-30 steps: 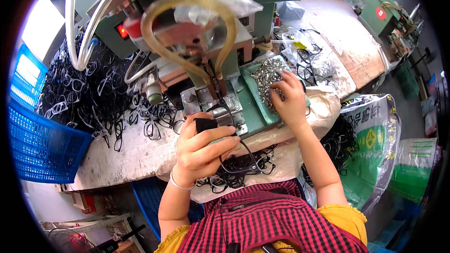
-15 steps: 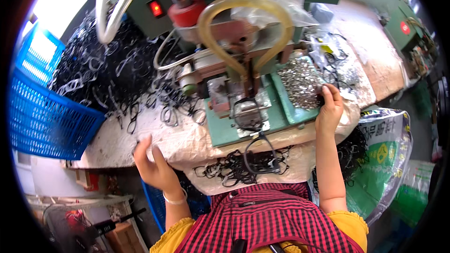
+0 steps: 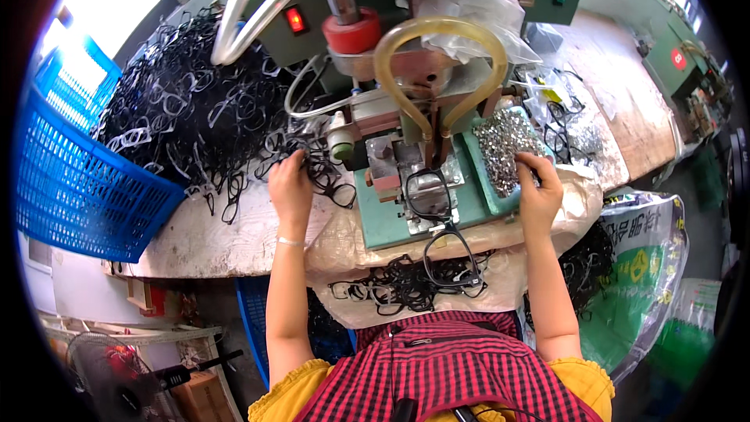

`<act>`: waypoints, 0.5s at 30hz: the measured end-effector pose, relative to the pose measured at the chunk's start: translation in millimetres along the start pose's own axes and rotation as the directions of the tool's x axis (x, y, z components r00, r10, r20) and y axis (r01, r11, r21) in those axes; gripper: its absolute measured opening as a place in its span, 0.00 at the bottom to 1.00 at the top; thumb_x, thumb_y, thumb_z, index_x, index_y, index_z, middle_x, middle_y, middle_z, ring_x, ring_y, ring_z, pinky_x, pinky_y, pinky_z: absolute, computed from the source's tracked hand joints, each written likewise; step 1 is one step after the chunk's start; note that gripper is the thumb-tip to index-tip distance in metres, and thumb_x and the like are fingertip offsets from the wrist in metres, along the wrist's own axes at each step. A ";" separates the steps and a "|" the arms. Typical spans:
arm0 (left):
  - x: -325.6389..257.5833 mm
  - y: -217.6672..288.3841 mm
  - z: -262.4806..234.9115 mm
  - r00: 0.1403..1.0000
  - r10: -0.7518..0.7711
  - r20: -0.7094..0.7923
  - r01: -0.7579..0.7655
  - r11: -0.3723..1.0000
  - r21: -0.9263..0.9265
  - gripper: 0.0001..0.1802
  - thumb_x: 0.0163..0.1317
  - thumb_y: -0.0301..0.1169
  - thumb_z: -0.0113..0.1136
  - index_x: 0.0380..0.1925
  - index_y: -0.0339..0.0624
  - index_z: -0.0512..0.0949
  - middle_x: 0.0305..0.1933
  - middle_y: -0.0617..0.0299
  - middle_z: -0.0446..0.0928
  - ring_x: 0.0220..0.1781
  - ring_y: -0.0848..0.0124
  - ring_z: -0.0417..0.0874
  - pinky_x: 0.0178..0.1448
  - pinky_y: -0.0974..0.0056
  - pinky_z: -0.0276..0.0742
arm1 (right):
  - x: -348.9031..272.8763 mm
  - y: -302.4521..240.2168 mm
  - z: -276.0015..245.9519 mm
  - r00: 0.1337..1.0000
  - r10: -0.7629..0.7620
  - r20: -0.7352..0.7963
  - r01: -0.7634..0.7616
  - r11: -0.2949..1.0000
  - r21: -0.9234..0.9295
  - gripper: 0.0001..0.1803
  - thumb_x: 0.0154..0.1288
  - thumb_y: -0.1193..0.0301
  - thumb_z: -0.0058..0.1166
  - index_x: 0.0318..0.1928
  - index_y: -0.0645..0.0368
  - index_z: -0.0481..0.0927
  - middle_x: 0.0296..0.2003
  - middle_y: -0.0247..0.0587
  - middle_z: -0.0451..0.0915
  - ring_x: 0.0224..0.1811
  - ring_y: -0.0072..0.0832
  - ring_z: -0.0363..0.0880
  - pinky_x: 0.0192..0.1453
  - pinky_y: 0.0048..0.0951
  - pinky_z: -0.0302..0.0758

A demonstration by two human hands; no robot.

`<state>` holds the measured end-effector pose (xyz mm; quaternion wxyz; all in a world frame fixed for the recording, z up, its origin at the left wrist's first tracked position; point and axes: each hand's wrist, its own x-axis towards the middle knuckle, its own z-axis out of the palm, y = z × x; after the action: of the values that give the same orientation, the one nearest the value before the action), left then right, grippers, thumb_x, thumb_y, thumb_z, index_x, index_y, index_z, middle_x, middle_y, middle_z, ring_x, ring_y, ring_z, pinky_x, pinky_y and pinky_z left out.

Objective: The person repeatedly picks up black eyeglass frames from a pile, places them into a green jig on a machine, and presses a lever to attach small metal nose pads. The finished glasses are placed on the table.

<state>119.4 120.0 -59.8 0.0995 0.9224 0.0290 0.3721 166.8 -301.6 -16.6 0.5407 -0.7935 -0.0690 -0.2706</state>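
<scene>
My left hand point(image 3: 290, 191) reaches to the near edge of a big pile of black glasses frames point(image 3: 187, 105). Its fingers are bent together against the frames there; what they grip is hidden. Over the right rim of a green tray point(image 3: 500, 202) of small shiny metal parts point(image 3: 500, 141), my right hand point(image 3: 541, 197) is closed in a pinch. Anything between those fingertips is too small to name. Between my hands, a black glasses frame point(image 3: 455, 262) sits in the metal fixture point(image 3: 428, 191) of a green bench press, one rim hanging over the front, touched by neither hand.
A looped yellowish tube point(image 3: 441, 25) and a red collar point(image 3: 351, 31) belong to the press above the fixture. More frames point(image 3: 394, 285) lie on the cloth before me. Blue baskets point(image 3: 94, 187) stand at left, a printed sack point(image 3: 637, 266) at right.
My left hand has moved from the table's front edge, fingers apart, up and right to the pile, where its fingers have closed. My right hand has shifted slightly over the metal parts. The view has shifted.
</scene>
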 end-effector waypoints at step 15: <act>-36.1 54.2 -38.3 0.646 -0.643 0.411 0.449 -0.116 -0.886 0.14 0.77 0.39 0.52 0.48 0.41 0.78 0.36 0.66 0.75 0.36 0.74 0.75 0.37 0.70 0.69 | 5.1 -44.4 52.2 0.948 0.207 0.240 -0.299 0.836 0.459 0.07 0.64 0.77 0.62 0.42 0.64 0.85 0.38 0.37 0.87 0.42 0.22 0.83 0.50 0.25 0.76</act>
<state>65.7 68.5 -46.3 0.7910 0.5063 0.1766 0.2947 171.7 -237.8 8.3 0.7465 -0.6536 -0.0779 -0.0972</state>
